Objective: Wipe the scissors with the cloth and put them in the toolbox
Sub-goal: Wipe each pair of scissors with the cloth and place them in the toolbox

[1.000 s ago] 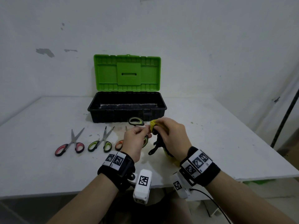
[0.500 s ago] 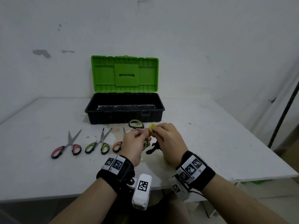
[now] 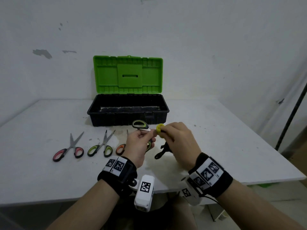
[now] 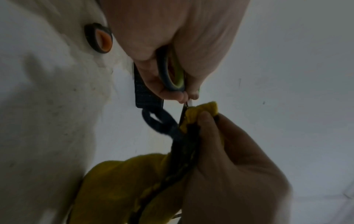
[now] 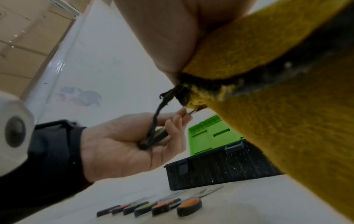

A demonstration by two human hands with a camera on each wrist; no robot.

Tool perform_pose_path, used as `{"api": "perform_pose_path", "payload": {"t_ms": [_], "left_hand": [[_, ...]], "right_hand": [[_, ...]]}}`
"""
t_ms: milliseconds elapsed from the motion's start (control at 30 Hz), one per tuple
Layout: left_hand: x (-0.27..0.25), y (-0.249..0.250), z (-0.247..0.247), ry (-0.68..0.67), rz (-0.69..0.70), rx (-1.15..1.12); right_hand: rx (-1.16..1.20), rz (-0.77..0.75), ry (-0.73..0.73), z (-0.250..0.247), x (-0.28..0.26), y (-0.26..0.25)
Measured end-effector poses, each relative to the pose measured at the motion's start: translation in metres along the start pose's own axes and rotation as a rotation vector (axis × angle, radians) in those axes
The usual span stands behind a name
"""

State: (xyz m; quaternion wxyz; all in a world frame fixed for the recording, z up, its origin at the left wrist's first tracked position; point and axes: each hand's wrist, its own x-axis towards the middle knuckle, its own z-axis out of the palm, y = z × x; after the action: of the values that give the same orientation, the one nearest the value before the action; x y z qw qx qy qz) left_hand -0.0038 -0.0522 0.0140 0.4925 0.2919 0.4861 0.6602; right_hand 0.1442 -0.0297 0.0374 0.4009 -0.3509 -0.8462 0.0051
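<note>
The left hand (image 3: 139, 146) is curled round the green-handled scissors (image 3: 140, 125), held above the table (image 3: 232, 146) just in front of the toolbox (image 3: 127, 112). Its fingertips (image 4: 182, 97) pinch the metal near the pivot; 1 handle loop sticks up past the knuckles and the other lies inside the palm.

The right hand (image 3: 179, 143), just right of the left, is clenched on the yellow cloth (image 3: 159, 129). Thumb and fingers press a bunched fold of it against the blade where the 2 hands meet. The rest of the cloth hangs below the palm, and its black edging ends in a loop (image 3: 162, 151) that dangles between the hands.

The toolbox stands open at the far middle of the table, green lid (image 3: 127, 74) upright. On the table to the left lie 3 more pairs: red scissors (image 3: 69, 149) farthest left, green scissors (image 3: 101, 146) next, and orange scissors (image 3: 121, 149) partly hidden behind the left hand.
</note>
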Motion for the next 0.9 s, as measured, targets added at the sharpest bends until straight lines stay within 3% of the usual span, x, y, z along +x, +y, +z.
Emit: {"api": "perform_pose_path", "payload": {"t_ms": [233, 467, 567, 700, 900], "left_hand": [[-0.006, -0.003, 0.002, -0.002, 0.033, 0.01], [-0.004, -0.002, -0.004, 0.022, 0.057, 0.088], [-0.001, -0.002, -0.005, 0.046, 0.044, 0.083], [0.0, -0.002, -0.002, 0.02, 0.052, 0.089], [-0.005, -0.005, -0.001, -0.006, 0.071, 0.1]], "right_hand": [[-0.069, -0.013, -0.038, 0.016, 0.0, 0.002], [-0.037, 0.288, 0.003, -0.011, 0.028, 0.036], [-0.031, 0.224, 0.031, -0.019, 0.02, 0.023], [-0.04, 0.067, -0.057, -0.005, 0.001, -0.011], [-0.054, 0.067, -0.114, 0.018, 0.001, -0.01]]}}
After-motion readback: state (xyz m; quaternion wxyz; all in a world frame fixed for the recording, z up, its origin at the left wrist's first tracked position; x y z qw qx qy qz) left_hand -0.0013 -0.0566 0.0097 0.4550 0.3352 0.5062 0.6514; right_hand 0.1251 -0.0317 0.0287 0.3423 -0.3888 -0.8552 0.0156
